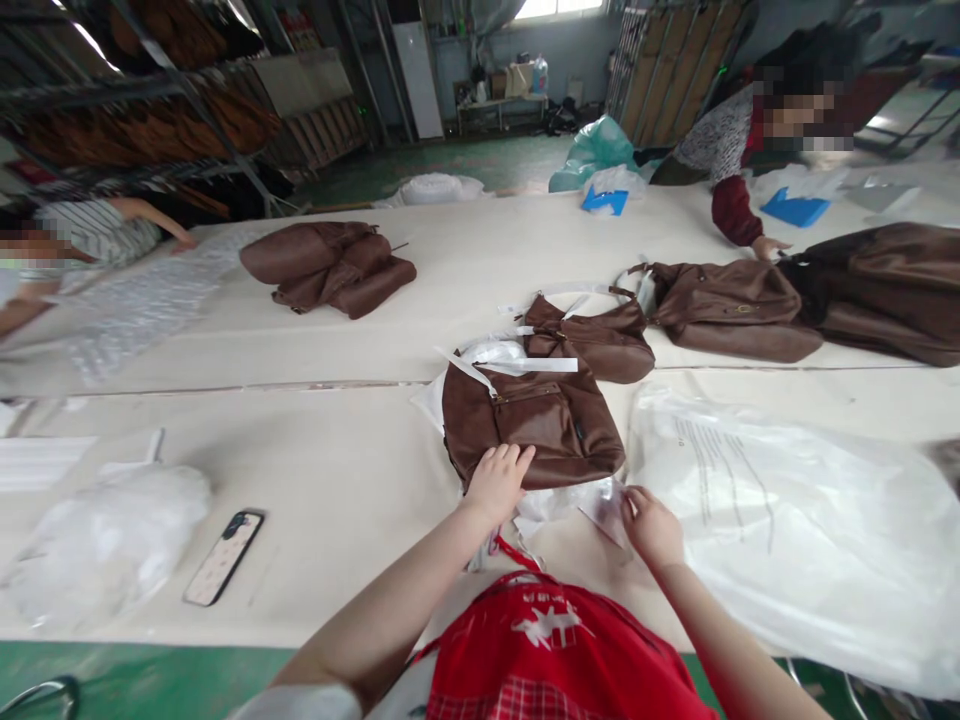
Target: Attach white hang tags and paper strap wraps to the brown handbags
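A brown leather handbag (pixel 536 415) lies in front of me, its strap wrapped in white material and a white strip across its top. My left hand (pixel 501 480) rests on the bag's lower left part, fingers stretched out over the leather. Just off the bag's lower right corner, my right hand (pixel 651 522) is closed in a pinch on the edge of a clear plastic packet (pixel 602 510). What is inside that packet is too blurred to tell. More crumpled clear plastic shows under the bag's near edge.
Large white plastic bags (pixel 780 520) lie to the right. Further brown bags (pixel 731 305) stand behind, near a co-worker's hand (pixel 769 246). A phone (pixel 225 557) and crumpled white plastic (pixel 120 540) lie left. Another person handles bubble wrap (pixel 157 290) at far left.
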### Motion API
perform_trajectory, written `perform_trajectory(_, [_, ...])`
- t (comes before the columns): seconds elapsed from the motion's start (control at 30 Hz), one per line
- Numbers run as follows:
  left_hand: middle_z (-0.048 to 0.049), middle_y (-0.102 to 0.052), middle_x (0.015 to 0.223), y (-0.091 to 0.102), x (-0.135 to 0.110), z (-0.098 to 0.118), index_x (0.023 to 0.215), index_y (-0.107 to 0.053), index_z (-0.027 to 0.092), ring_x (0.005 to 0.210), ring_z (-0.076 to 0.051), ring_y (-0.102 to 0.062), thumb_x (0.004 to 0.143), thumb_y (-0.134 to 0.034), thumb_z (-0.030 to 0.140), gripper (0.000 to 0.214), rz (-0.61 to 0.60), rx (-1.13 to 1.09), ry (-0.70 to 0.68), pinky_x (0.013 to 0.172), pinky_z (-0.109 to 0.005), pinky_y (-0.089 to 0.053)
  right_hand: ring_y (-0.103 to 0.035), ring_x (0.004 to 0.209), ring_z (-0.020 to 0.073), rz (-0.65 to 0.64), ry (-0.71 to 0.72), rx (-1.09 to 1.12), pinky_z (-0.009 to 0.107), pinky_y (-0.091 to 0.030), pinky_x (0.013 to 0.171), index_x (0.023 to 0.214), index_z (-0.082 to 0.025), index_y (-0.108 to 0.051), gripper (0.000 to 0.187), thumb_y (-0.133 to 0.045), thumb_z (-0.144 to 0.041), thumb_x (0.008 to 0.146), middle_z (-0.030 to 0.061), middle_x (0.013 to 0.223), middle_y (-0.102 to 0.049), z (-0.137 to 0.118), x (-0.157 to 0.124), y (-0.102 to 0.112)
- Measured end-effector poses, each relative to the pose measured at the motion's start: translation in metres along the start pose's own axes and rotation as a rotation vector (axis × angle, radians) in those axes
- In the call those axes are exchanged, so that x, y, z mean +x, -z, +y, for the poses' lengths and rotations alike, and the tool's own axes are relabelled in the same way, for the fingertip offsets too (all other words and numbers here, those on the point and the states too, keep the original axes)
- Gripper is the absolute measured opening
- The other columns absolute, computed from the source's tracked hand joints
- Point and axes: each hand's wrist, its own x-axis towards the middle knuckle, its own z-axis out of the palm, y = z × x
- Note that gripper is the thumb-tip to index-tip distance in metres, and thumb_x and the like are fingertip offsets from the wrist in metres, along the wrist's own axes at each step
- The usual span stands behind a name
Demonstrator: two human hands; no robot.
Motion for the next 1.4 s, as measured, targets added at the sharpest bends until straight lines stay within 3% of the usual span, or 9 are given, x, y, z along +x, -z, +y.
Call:
perform_trajectory(0.2, [-0.0056,-0.059,0.095,0.009,0.013,0.006,0.106,-0.060,0.019,0.093,-0.021,-0.053,0.089,-0.052,0.015,0.020,-0.073,0.070,-0.117,0.082,-0.033,-0.040,-0.059,0.066,0.0201,0.336,-0.328,0.766,0.030,-0.047,0.063,0.076,-0.017,-0.062,0.049,-0.050,-0.064,0.079,0.0055,0.069,-0.064,0.025,0.003,0.061])
perform_trajectory(0.33, [-0.0052,-0.060,0.091,0.025,0.004,0.030,0.096,-0.061,0.016,0.091,-0.022,-0.054,0.089,-0.051,0.014,0.013,-0.030,0.033,-0.244,0.083,-0.034,-0.041,-0.056,0.065,0.0162,0.323,-0.234,1.001,0.027,-0.048,0.065,0.075,-0.017,-0.062,0.043,-0.060,-0.060,0.076,0.0013,0.068,-0.060,0.010,0.002,0.112])
perform_trajectory(0.4, [-0.0065,-0.061,0.091,0.034,-0.006,0.045,0.094,-0.063,0.015,0.091,-0.023,-0.055,0.087,-0.058,0.026,0.014,-0.073,-0.043,-0.302,0.082,-0.035,-0.043,-0.054,0.066,0.0154,0.272,-0.154,0.976,0.025,-0.047,0.066,0.073,-0.018,-0.062,0.038,-0.060,-0.056,0.078,0.0007,0.067,-0.059,-0.006,-0.001,0.131])
perform_trajectory(0.5, [-0.0089,-0.063,0.096,0.048,-0.016,0.061,0.099,-0.066,0.015,0.092,-0.024,-0.058,0.082,-0.062,0.049,0.038,-0.137,-0.323,-0.309,0.082,-0.035,-0.046,-0.054,0.067,0.0163,0.160,-0.051,0.939,0.025,-0.047,0.063,0.071,-0.018,-0.062,0.038,-0.058,-0.055,0.080,0.0017,0.067,-0.059,-0.035,-0.007,0.146])
perform_trajectory(0.67, [-0.0083,-0.067,0.103,0.062,-0.013,0.058,0.107,-0.066,0.016,0.096,-0.019,-0.062,0.096,-0.038,0.042,0.040,0.006,-0.986,-0.071,0.087,-0.029,-0.046,-0.056,0.065,0.0168,-0.113,0.092,0.967,0.026,-0.049,0.061,0.078,-0.018,-0.062,0.040,-0.052,-0.056,0.084,0.0018,0.067,-0.059,-0.090,-0.015,0.139])
perform_trajectory(0.83, [-0.0069,-0.070,0.100,0.053,-0.012,0.046,0.101,-0.069,0.015,0.091,-0.020,-0.064,0.085,-0.058,0.037,0.030,0.164,-1.299,0.158,0.083,-0.027,-0.049,-0.056,0.066,0.0163,-0.299,0.222,0.920,0.025,-0.048,0.062,0.086,-0.018,-0.062,0.039,-0.046,-0.054,0.088,0.0011,0.070,-0.059,-0.126,-0.019,0.114])
perform_trajectory(1.07, [-0.0054,-0.071,0.087,0.036,-0.017,0.029,0.085,-0.071,0.016,0.082,-0.018,-0.065,0.081,-0.053,0.029,0.023,0.195,-1.488,0.410,0.075,-0.027,-0.050,-0.055,0.061,0.0151,-0.260,0.362,0.696,0.023,-0.045,0.060,0.076,-0.019,-0.061,0.039,-0.043,-0.050,0.091,0.0020,0.065,-0.060,-0.141,-0.014,0.100])
perform_trajectory(1.2, [-0.0076,-0.070,0.084,0.039,-0.013,0.017,0.077,-0.068,0.014,0.084,-0.019,-0.064,0.076,-0.053,0.026,0.019,0.301,-1.636,0.582,0.078,-0.029,-0.048,-0.060,0.066,0.0172,-0.308,0.422,0.643,0.023,-0.046,0.062,0.082,-0.019,-0.063,0.036,-0.042,-0.047,0.092,0.0041,0.072,-0.066,-0.150,-0.011,0.091])
perform_trajectory(1.4, [-0.0114,-0.067,0.090,0.058,-0.014,-0.010,0.069,-0.058,0.013,0.090,-0.023,-0.063,0.070,-0.064,0.030,0.018,0.274,-2.271,0.651,0.089,-0.034,-0.043,-0.061,0.068,0.0178,-0.425,0.456,0.635,0.023,-0.047,0.064,0.084,-0.021,-0.064,0.037,-0.040,-0.047,0.093,0.0030,0.073,-0.066,-0.165,0.001,0.068])
